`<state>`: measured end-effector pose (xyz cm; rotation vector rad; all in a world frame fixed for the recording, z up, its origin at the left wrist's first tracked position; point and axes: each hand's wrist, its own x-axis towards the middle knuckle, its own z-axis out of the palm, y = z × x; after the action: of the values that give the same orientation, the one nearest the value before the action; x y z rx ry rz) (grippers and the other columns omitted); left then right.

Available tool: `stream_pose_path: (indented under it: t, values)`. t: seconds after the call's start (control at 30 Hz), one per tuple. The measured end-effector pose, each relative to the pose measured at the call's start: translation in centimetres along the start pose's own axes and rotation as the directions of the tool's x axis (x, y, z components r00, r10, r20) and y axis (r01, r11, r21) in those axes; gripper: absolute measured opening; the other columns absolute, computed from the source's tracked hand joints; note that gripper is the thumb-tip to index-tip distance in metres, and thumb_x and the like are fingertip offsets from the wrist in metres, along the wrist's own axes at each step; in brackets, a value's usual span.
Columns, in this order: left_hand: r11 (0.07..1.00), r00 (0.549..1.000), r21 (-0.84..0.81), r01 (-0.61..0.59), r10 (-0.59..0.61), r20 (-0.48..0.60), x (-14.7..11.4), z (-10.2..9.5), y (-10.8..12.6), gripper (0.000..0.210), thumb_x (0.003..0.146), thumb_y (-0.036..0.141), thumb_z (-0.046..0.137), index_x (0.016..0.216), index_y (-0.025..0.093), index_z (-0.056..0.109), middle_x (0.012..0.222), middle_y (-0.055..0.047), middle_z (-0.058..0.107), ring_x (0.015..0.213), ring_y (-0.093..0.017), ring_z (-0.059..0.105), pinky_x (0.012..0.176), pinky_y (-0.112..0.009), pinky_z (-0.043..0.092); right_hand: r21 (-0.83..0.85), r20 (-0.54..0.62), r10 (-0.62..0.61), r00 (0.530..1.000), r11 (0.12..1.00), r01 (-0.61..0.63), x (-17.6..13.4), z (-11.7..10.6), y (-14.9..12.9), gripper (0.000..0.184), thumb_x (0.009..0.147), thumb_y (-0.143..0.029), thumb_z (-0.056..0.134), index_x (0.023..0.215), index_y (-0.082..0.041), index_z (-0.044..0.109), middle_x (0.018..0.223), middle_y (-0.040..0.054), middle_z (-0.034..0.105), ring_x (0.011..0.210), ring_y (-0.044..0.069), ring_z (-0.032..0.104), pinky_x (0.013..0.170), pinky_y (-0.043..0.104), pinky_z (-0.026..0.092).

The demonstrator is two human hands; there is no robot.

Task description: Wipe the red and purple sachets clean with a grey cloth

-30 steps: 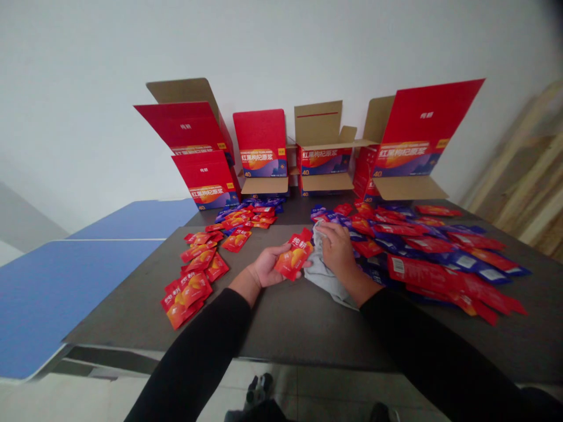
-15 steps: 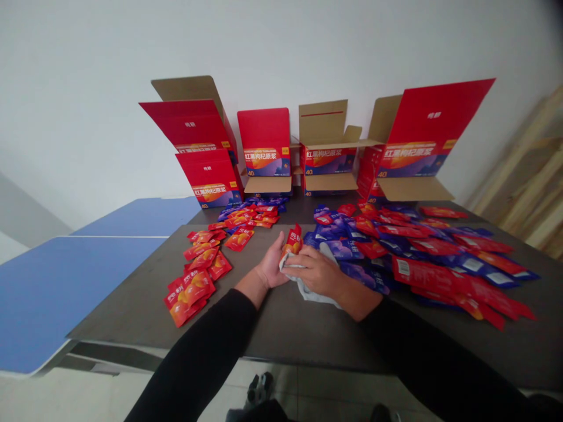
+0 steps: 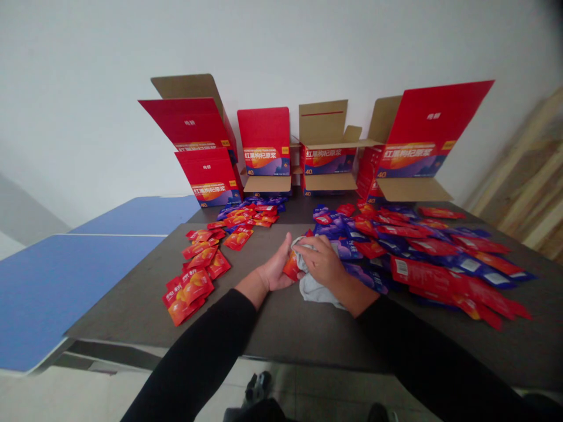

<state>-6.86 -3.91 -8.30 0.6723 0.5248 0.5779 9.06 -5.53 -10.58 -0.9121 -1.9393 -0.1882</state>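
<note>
My left hand (image 3: 278, 268) holds a red sachet (image 3: 291, 267) over the front middle of the dark table. My right hand (image 3: 323, 264) grips a light grey cloth (image 3: 317, 292) and presses it against the sachet's upper part. Cloth and fingers cover much of that sachet. To the left lies a staggered row of red sachets (image 3: 193, 286), with orange fruit printed on them. Right of my hands spreads a large mixed heap of red and purple sachets (image 3: 433, 246).
Several red cartons (image 3: 215, 181) with raised flaps stand along the wall at the back. A smaller pile of red and purple sachets (image 3: 250, 214) lies before them. Left of the dark table (image 3: 132, 308) is a blue table (image 3: 88, 275). Wooden boards (image 3: 523, 176) lean at the right.
My right hand has moved the cloth up over the sachet's top, which showed above the fingers before. The left hand stays nearly in place.
</note>
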Motion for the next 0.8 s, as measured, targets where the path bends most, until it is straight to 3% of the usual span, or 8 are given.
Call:
stream_pose_path:
  t: [0.17, 0.27, 0.4, 0.67, 0.8]
  values:
    - [0.993, 1.0, 0.115, -0.002, -0.001, 0.025, -0.2, -0.6, -0.1, 0.028, 0.085, 0.041, 0.074, 0.095, 0.016, 0.064, 0.072, -0.002, 0.061, 0.059, -0.011, 0.057, 0.051, -0.02, 0.037, 0.019, -0.129, 0.092, 0.987, 0.996, -0.09, 0.0, 0.1, 0.6, 0.038, 0.093, -0.01, 0.048, 0.116, -0.026, 0.074, 0.11, 0.0095, 0.063, 0.103, 0.025, 0.058, 0.09, 0.043, 0.053]
    - [0.985, 0.998, 0.169, -0.031, 0.021, 0.056, -0.4, -0.8, -0.1, 0.027, 0.076, 0.021, 0.079, 0.098, 0.019, 0.062, 0.071, 0.0, 0.06, 0.058, -0.011, 0.055, 0.053, -0.02, 0.037, 0.033, -0.151, 0.142, 0.978, 0.99, -0.138, 0.0, 0.3, 1.0, 0.04, 0.091, -0.009, 0.049, 0.116, -0.028, 0.073, 0.111, 0.009, 0.06, 0.104, 0.025, 0.058, 0.092, 0.044, 0.053]
    - [0.977, 0.995, 0.209, -0.049, 0.029, 0.098, -0.6, -0.9, 0.0, 0.026, 0.073, 0.016, 0.076, 0.095, 0.017, 0.063, 0.076, -0.003, 0.062, 0.06, -0.01, 0.055, 0.056, -0.021, 0.039, 0.025, -0.192, 0.189, 0.963, 0.982, -0.188, 0.0, 0.4, 1.7, 0.039, 0.09, -0.009, 0.049, 0.114, -0.027, 0.074, 0.109, 0.0095, 0.058, 0.104, 0.025, 0.058, 0.094, 0.045, 0.053]
    - [0.972, 0.993, 0.234, -0.035, 0.006, 0.12, -1.6, -1.6, 1.1, 0.032, 0.075, 0.013, 0.073, 0.106, 0.014, 0.066, 0.086, -0.009, 0.069, 0.065, -0.014, 0.062, 0.058, -0.023, 0.044, 0.01, -0.232, 0.263, 0.936, 0.963, -0.268, 0.0, 0.4, 3.0, 0.038, 0.09, -0.011, 0.048, 0.113, -0.026, 0.074, 0.109, 0.0097, 0.058, 0.102, 0.024, 0.059, 0.093, 0.042, 0.054]
    - [0.977, 0.99, 0.178, -0.118, 0.102, 0.095, -2.7, -2.0, 2.6, 0.041, 0.076, 0.009, 0.068, 0.117, 0.012, 0.065, 0.104, -0.016, 0.072, 0.084, -0.023, 0.071, 0.071, -0.031, 0.055, 0.022, -0.212, 0.277, 0.937, 0.96, -0.279, -0.3, 0.7, 3.2, 0.037, 0.088, -0.011, 0.049, 0.11, -0.025, 0.075, 0.107, 0.0096, 0.059, 0.102, 0.024, 0.059, 0.094, 0.042, 0.054]
